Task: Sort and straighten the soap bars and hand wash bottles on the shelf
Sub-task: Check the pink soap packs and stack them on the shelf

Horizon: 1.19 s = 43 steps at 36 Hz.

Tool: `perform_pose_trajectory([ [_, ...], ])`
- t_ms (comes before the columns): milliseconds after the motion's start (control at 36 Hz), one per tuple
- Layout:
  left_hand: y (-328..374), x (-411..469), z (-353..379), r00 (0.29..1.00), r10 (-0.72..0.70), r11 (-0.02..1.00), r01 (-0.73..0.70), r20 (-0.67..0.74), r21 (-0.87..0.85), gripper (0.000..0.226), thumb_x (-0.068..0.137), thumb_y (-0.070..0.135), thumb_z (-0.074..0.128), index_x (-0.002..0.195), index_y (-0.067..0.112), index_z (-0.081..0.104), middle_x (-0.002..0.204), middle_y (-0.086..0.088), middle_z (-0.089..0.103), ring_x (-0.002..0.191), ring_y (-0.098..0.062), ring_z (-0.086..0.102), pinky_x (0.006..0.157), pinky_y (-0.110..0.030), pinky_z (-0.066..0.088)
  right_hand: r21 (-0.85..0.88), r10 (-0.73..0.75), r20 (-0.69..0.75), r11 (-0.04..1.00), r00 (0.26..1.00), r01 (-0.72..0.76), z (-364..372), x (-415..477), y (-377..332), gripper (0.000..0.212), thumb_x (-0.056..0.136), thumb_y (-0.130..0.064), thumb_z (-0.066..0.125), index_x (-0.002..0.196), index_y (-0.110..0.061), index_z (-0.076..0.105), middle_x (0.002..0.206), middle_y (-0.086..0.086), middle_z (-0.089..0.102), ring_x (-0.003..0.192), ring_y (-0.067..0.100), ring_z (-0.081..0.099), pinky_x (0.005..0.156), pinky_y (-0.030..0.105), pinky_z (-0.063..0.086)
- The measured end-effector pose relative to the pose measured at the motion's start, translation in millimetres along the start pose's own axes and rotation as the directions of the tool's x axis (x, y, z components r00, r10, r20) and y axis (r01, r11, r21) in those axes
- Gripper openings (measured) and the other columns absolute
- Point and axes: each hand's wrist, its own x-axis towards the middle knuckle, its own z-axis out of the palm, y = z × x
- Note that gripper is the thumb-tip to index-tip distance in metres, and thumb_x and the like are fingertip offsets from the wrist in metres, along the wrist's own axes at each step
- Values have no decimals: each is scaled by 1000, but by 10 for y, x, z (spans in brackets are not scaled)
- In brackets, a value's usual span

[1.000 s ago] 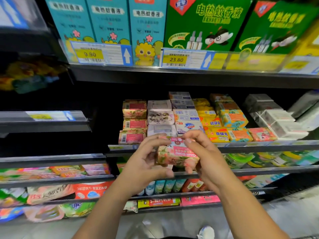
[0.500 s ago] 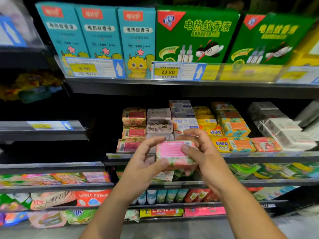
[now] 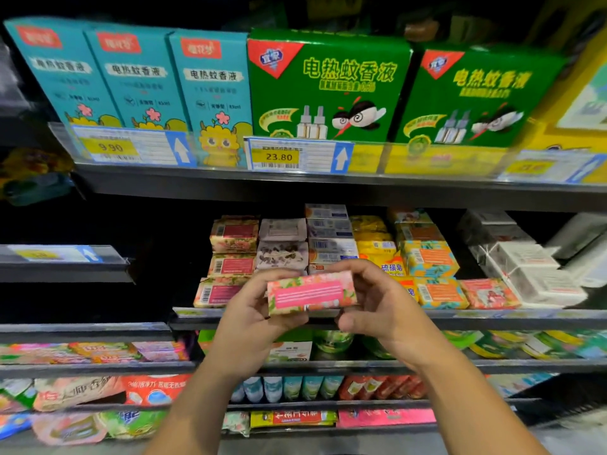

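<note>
Both hands grip 1 floral soap bar (image 3: 311, 292), left hand (image 3: 254, 318) and right hand (image 3: 382, 311) pinching its ends, in front of the soap shelf (image 3: 492, 315). Best keep it level, then seat it squarely on the matching floral stack (image 3: 230, 257) behind.

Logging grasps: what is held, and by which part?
A pink floral soap bar, by its ends: left hand at the left, right hand at the right.

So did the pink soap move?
Yes. The pink soap went up: before it was mostly below the shelf edge, now it is mostly above it.
</note>
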Motion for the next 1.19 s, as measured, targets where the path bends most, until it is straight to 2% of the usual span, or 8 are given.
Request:
perform_pose_trajectory([
  [222,145,35,39,986,114,993,-111,-119,24,51,65,27,87,109,41,64,108,9,69,102,-13,68,80,-23,55,-251,14,-87,967,996,-36,82,96,159,57,68,-4,90,116,-17,62,108,2,72,101,19,70,84,30,57],
  [444,162,-58,-20,971,220,961,-199,-94,191,52,68,33,84,109,53,59,113,19,63,112,-10,62,90,-25,51,-226,8,-33,974,999,-16,164,113,236,65,64,-9,91,121,-24,62,111,1,72,105,20,69,84,30,56],
  [528,104,-97,-151,980,166,967,-140,-109,212,52,70,38,84,114,44,58,114,10,65,113,-22,62,89,-39,55,-171,0,-106,985,994,-18,146,114,169,80,59,-12,96,124,-31,55,109,8,71,101,26,71,79,33,59],
  [639,60,-164,-242,995,60,940,-30,-77,341,67,67,40,90,117,55,49,108,23,61,109,-10,61,85,-30,54,30,-75,-149,996,986,80,229,102,81,85,46,-29,101,119,-39,59,106,10,72,99,29,71,75,36,59],
  [833,17,-276,-207,989,-144,955,149,-40,254,86,69,29,92,135,49,41,112,25,64,106,0,63,91,-37,57,-179,-151,-88,975,985,134,623,64,80,92,57,-6,88,136,-29,47,105,-3,69,99,25,71,78,29,57],
  [944,34,-338,-355,986,-134,928,160,-99,337,87,67,28,93,133,47,41,104,23,66,103,7,60,83,-14,51,-165,-126,-121,981,985,105,641,79,110,87,58,-4,90,131,-29,51,104,0,70,100,24,70,79,33,60],
  [1056,163,-353,-497,973,-169,985,171,-156,2,75,64,12,90,125,31,50,103,0,74,101,-20,70,75,-33,60,69,-37,-186,996,982,51,582,91,114,61,68,0,85,120,-24,63,101,13,73,98,26,71,72,32,59],
  [1194,260,-250,-487,908,-328,917,239,-261,-319,49,73,28,76,115,13,57,97,-9,76,82,-19,74,59,-25,54,78,129,-165,990,978,-118,670,107,197,42,67,-26,90,105,-20,72,98,24,70,84,29,71,65,27,56],
])
